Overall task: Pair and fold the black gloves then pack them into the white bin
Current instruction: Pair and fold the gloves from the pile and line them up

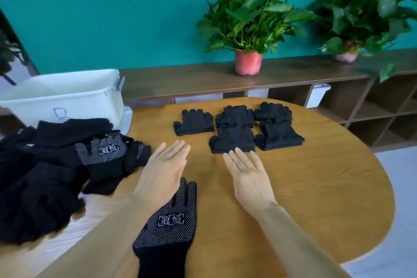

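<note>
A heap of loose black gloves covers the table's left side. Several folded pairs lie in two rows at the far middle of the round wooden table. One flat black glove with white dots and a printed label lies near me, partly under my left forearm. My left hand hovers open, fingers straight, just beyond that glove. Over on the other side, my right hand is flat too, fingertips close to the nearest folded pair. The white bin stands at the far left behind the heap.
A low wooden shelf unit runs behind the table, carrying two potted plants. A teal wall rises behind it. The table's curved edge drops to a pale floor on the right.
</note>
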A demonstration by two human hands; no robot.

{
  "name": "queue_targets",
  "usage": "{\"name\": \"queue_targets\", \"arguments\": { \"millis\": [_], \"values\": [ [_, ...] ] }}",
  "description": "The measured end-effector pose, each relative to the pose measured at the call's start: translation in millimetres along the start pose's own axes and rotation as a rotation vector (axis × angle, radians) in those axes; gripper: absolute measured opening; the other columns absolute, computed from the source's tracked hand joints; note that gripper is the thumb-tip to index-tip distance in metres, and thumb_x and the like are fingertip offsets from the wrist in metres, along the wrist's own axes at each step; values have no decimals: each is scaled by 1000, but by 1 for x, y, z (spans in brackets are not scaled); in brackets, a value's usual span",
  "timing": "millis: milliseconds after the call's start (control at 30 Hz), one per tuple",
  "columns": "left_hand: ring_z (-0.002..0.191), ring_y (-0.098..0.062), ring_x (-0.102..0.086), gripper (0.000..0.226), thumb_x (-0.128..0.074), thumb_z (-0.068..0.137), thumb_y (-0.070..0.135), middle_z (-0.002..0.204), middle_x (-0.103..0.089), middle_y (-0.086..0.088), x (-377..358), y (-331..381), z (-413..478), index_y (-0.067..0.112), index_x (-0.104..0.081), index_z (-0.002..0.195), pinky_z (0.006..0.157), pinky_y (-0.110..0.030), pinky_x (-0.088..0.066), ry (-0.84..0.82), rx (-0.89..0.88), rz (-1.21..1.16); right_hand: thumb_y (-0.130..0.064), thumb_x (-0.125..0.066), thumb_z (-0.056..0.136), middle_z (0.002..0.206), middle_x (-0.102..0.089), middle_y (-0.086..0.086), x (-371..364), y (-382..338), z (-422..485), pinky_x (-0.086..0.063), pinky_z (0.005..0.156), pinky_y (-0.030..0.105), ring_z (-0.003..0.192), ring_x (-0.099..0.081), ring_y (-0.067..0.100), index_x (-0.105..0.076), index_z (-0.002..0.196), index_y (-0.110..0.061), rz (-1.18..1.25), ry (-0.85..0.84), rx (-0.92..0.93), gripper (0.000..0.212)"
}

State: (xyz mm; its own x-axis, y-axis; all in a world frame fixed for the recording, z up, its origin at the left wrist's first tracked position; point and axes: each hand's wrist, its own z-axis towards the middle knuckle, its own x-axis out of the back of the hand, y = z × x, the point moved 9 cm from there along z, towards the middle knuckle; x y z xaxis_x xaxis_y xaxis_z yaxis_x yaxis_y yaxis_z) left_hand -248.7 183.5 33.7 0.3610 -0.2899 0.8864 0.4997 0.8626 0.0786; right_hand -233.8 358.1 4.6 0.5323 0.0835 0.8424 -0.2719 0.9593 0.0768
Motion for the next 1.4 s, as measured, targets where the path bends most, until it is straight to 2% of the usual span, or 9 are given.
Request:
{"name": "queue_targets", "arguments": {
  "millis": [100, 267, 467, 767, 900, 1067, 1167, 1267, 1400],
  "values": [
    [132, -19, -51, 44, -34, 101, 22, 140, -56, -10, 19, -17, -34, 6, -57, 135, 115, -31, -16, -27, 43, 61, -1, -87, 52, 120, -69, 9, 19, -26, -4, -46, 104, 47, 121, -60, 23, -68, 122, -7, 12, 14, 18, 73],
    [117, -21, -64, 47, -32, 96, 24, 124, -68, -9, 59, -31, -88, 8, -70, 118, 109, -36, -25, 24, 79, 105, -6, -89, 53, 112, -72, 9, 50, -82, 5, -50, 98, 50, 117, -63, 25, -68, 121, -6, 45, 68, 98, 71],
    [106, -17, -69, 41, -38, 94, 26, 112, -73, -5, 80, -63, -144, 13, -75, 105, 107, -36, -29, 89, 102, 124, -10, -93, 48, 98, -76, 9, 61, -149, 10, -30, 101, 47, 111, -66, 28, -70, 115, -4, 65, 157, 212, 71],
    [99, -14, -70, 40, -42, 91, 31, 107, -75, 1, 86, -127, -152, 17, -78, 101, 108, -35, -29, 151, 122, 178, -8, -89, 53, 72, -72, -3, 31, -208, 39, -30, 99, 42, 100, -69, 27, -72, 97, -11, 108, 95, 316, 48],
    [104, -17, -69, 28, -66, 82, 27, 113, -73, -2, 76, -151, -119, 14, -76, 105, 109, -36, -26, 151, 99, 192, -19, -88, 63, 80, -74, 0, 18, -230, 75, -31, 97, 40, 103, -67, 28, -72, 99, -12, 131, 101, 341, 40],
    [117, -19, -64, 57, -89, 66, 37, 121, -70, -3, 38, -178, -96, 13, -72, 115, 112, -38, -21, 1, 115, 199, -38, -88, 62, 103, -73, 2, -21, -252, 107, -47, 96, 41, 113, -62, 28, -72, 106, -13, 131, -83, 366, 52],
    [113, -15, -66, 52, -80, 71, 44, 117, -71, -1, 32, -186, -93, 14, -73, 113, 111, -39, -22, 33, 126, 216, -40, -84, 67, 104, -73, 1, -39, -256, 117, -49, 96, 44, 116, -61, 28, -71, 106, -14, 152, -151, 376, 49],
    [106, -12, -69, 44, -58, 78, 43, 110, -74, 1, 30, -190, -95, 16, -75, 107, 111, -40, -24, 81, 136, 211, -38, -62, 81, 94, -74, -2, -45, -257, 121, -33, 101, 38, 117, -59, 26, -73, 94, -16, 179, -116, 378, 28],
    [99, -9, -70, 41, -42, 84, 34, 102, -75, 5, 35, -190, -96, 18, -76, 99, 111, -42, -24, 127, 156, 167, -33, -32, 94, 103, -73, -2, -48, -258, 125, -20, 103, 33, 127, -50, 20, -71, 100, -18, 188, -183, 381, 42]
  ]
}}
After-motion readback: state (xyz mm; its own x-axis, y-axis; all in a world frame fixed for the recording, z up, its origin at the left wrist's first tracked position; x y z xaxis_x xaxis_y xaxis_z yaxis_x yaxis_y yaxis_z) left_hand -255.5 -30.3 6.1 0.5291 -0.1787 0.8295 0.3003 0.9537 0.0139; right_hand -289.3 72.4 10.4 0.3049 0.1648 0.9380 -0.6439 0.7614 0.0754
